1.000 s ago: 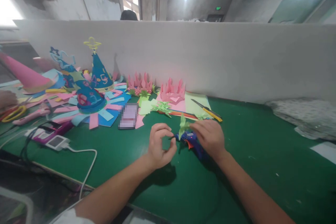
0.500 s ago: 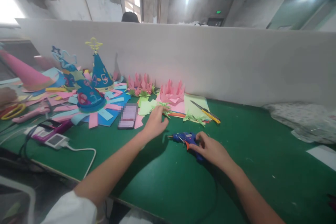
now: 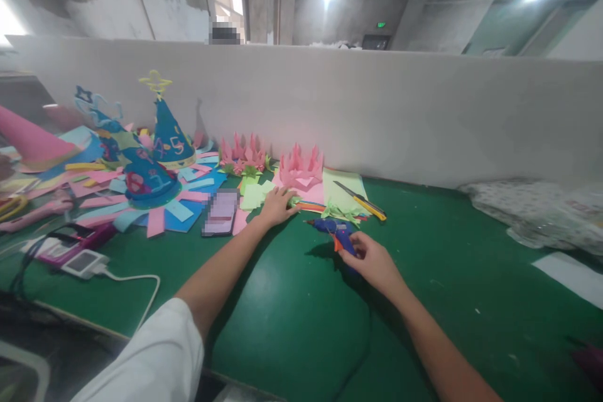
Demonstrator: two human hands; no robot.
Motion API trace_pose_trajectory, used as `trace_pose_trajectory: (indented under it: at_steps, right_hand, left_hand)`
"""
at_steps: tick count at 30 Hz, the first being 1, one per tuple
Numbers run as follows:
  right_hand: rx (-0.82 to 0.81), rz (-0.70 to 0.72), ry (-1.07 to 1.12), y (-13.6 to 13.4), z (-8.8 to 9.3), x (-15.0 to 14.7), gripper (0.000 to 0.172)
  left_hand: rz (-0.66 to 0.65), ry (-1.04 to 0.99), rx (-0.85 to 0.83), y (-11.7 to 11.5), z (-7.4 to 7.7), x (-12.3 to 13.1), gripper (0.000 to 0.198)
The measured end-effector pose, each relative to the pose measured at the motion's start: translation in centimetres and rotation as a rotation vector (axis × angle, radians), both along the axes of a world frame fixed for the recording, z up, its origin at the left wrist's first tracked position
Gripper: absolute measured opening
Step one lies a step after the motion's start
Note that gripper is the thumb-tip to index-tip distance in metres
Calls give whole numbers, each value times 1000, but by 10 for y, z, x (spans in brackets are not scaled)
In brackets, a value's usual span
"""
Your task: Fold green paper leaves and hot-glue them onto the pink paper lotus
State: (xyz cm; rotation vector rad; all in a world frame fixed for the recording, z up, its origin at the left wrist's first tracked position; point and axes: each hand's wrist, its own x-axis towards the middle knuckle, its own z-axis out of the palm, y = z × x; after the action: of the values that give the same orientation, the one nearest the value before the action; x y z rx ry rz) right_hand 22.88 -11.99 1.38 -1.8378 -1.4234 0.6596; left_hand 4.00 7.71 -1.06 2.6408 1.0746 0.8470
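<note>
My right hand (image 3: 374, 259) is closed around the handle of a blue glue gun (image 3: 330, 227) with an orange trigger. The gun is held above the green table, its nozzle pointing left and its shadow falling below it. My left hand (image 3: 277, 206) reaches forward, palm down with fingers apart, over a green paper leaf cutout (image 3: 296, 200); its fingertips partly hide the leaf. Just behind stands a pink paper lotus flower (image 3: 301, 166) on pink paper. More green leaf cutouts (image 3: 343, 211) lie to the right of my left hand.
A yellow utility knife (image 3: 372, 206) rests on pale paper. Left of my hand are a phone (image 3: 221, 212), a second pink flower (image 3: 244, 154), a blue party hat (image 3: 170, 135) and a power bank (image 3: 85, 262) with a white cable. A white partition (image 3: 400, 113) rises behind; plastic wrapping (image 3: 541, 213) lies right.
My right hand has raised the glue gun off the table and moved it away from me. My left hand has come down over the green leaf. The camera view has shifted slightly right.
</note>
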Motion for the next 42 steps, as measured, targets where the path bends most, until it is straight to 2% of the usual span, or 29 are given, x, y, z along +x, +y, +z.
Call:
trace_pose_trajectory:
  at_steps: [2, 4, 8, 11, 16, 22, 24, 28, 30, 32, 34, 38, 42]
  right_hand:
    - [28, -16, 308, 3, -3, -1, 34]
    - [47, -32, 522, 6, -5, -3, 40]
    - [45, -43, 604, 8, -11, -6, 35]
    - [30, -32, 613, 9, -16, -4, 32]
    - [62, -12, 688, 10, -21, -2, 32]
    - [77, -30, 752, 11, -18, -5, 34]
    - [77, -38, 766, 12, -17, -5, 34]
    - [67, -35, 761, 12, -18, -4, 35]
    - [69, -33, 758, 12, -17, -5, 36]
    - [66, -40, 757, 11, -15, -6, 36]
    - [63, -48, 756, 11, -12, -8, 36]
    - [60, -55, 757, 10, -9, -9, 36]
    - [52, -56, 737, 10, -9, -9, 36]
  left_hand:
    - [-5, 14, -9, -13, -5, -7, 42]
    - [-39, 13, -20, -32, -7, -17, 45]
    - [-81, -108, -105, -73, -2, -34, 53]
    - [-91, -204, -225, -92, 5, -37, 45]
    - [-62, -414, -376, -96, 15, -34, 38]
    - [-76, -607, -460, -83, 11, -40, 25]
    - [-104, -555, -404, -81, 11, -42, 23]
    - [-173, -330, -267, -84, 16, -44, 25]
    - [-98, -223, -175, -86, 19, -45, 39]
    - [34, -134, -98, -88, 21, -47, 51]
    - [115, -48, -87, -89, 22, -47, 49]
    - [129, 107, -103, -92, 19, -45, 52]
    - [106, 126, -106, -95, 13, -39, 45]
